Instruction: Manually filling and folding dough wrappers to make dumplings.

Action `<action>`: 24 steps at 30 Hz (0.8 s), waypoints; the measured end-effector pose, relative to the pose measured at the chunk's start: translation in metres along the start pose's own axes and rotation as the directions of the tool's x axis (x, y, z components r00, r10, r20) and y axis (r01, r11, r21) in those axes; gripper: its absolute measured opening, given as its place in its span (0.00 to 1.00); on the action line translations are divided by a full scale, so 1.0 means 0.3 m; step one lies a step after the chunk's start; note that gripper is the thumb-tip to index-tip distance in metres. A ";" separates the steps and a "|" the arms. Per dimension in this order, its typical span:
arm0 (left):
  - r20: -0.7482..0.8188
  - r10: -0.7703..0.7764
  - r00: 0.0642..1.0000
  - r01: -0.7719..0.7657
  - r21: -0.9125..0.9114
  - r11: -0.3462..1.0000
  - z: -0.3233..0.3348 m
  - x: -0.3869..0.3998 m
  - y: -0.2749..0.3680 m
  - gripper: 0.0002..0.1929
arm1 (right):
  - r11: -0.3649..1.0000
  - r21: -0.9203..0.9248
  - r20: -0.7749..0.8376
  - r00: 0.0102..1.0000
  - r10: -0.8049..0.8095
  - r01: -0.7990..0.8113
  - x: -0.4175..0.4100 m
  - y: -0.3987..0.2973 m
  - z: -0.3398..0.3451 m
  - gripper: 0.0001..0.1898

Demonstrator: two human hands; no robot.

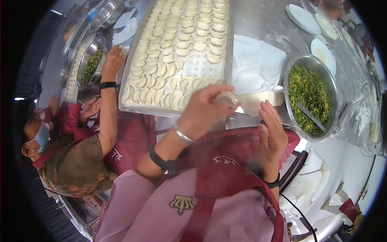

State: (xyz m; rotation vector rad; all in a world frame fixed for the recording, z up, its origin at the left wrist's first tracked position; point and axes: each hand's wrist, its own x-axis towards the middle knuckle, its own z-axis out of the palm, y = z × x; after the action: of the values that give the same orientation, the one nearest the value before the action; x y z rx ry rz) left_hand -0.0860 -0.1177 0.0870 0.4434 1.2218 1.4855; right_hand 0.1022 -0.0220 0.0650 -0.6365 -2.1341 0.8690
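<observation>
My left hand (205, 109) is shut on a pale, partly blurred dumpling (227, 99) near the front right corner of the metal tray (200, 64). Rows of folded dumplings (186, 28) fill much of that tray, some set at an angle near the front. To the right, my right hand (272, 133) is empty, fingers extended and thumb apart. Just beyond its fingertips lie flat, pale dough wrappers (257, 101), partly covered by a white cloth or paper sheet (257, 62). A steel bowl (333, 99) of chopped green and yellow filling (308, 90) stands further right, a flat metal spatula (311, 116) resting in it.
At left, a co-worker's hand (113, 60) is near another steel bowl of filling (92, 65). White plates (302, 18) stand at the back right of the floury metal table (359, 99). A chair (308, 181) with a patterned cover is below the right bowl.
</observation>
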 end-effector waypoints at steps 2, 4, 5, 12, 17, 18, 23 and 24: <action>-0.089 0.079 0.993 -0.069 0.113 0.991 -0.062 0.030 0.040 0.17 | 0.998 0.022 -0.038 0.997 0.067 -0.067 0.001 -0.004 -0.018 0.11; -0.237 0.246 0.940 -0.171 0.298 0.939 -0.116 0.064 0.094 0.17 | 0.992 0.052 -0.031 0.992 0.120 -0.118 -0.013 0.002 -0.030 0.11; -0.233 0.244 0.941 -0.169 0.300 0.939 -0.138 0.081 0.107 0.17 | 0.983 0.078 -0.020 0.986 0.168 -0.166 -0.019 0.006 -0.033 0.11; -0.290 0.288 0.913 -0.111 0.502 0.858 -0.196 0.240 0.048 0.16 | 0.964 0.089 0.005 0.968 0.249 -0.249 -0.018 0.009 -0.030 0.11; -0.275 0.340 0.899 -0.079 0.662 0.745 -0.240 0.321 -0.020 0.14 | 0.970 0.079 -0.006 0.973 0.232 -0.231 0.004 0.012 -0.041 0.11; -0.282 0.369 0.885 -0.079 0.692 0.718 -0.244 0.333 -0.028 0.14 | 0.969 0.081 -0.010 0.972 0.235 -0.233 0.005 0.017 -0.045 0.11; -0.369 0.376 0.850 0.008 0.722 0.692 -0.243 0.345 -0.041 0.13 | 0.965 0.094 0.007 0.970 0.243 -0.243 -0.005 0.052 -0.046 0.11; -0.408 0.381 0.830 0.018 0.702 0.712 -0.237 0.345 -0.041 0.12 | 0.965 0.096 0.004 0.970 0.245 -0.244 -0.006 0.056 -0.046 0.11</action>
State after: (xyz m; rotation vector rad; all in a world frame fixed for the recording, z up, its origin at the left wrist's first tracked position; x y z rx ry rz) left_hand -0.1705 -0.0591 0.0139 0.6902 2.2684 1.3160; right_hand 0.1166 -0.0070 0.0587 -0.8642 -2.0201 1.0930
